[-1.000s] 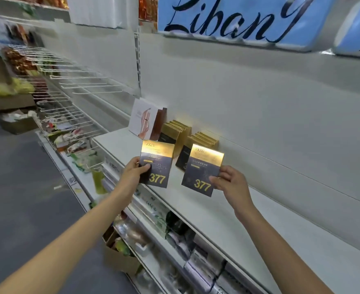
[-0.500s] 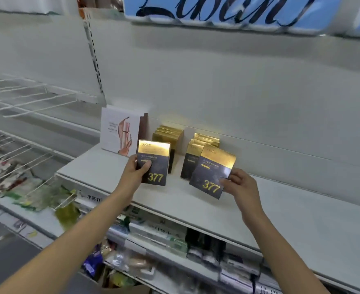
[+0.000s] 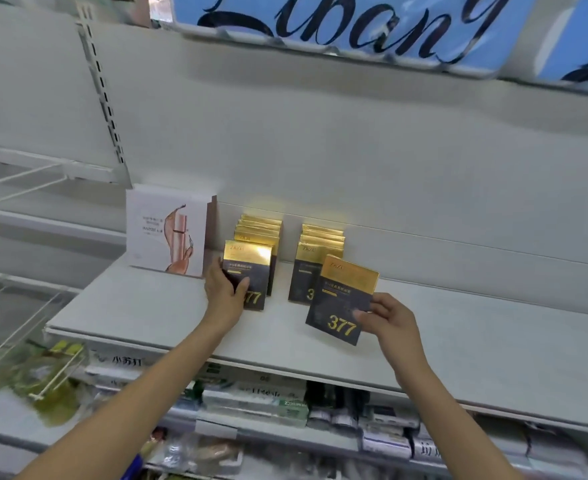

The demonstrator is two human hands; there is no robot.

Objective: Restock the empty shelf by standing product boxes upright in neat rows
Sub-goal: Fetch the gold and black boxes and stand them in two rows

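Head view: two rows of gold-and-black boxes run back toward the wall at frame centre on the white shelf (image 3: pixel 147 306), left row (image 3: pixel 261 230) beside a white display card (image 3: pixel 164 230), right row (image 3: pixel 322 240) just right of it

Left hand (image 3: pixel 225 292) grips the left box (image 3: pixel 249 275) at its lower left corner, thumb across the front face over the "377", fingers behind. Box is upright and looks seated at the head of the left row, so I judge this hold is only steadying it square before letting go

Right hand (image 3: pixel 386 320) pinches the right box (image 3: pixel 342 299) at its lower right edge, thumb on the front, fingers curled behind. Box sits up and left of the grip, tilted clockwise, its upper part overlapping the front of the right row; I cannot tell if its bottom edge touches the shelf. Edge pinch leaves the face clear for lining up

Next, by my estimate: level the right box, stand it in front of its row
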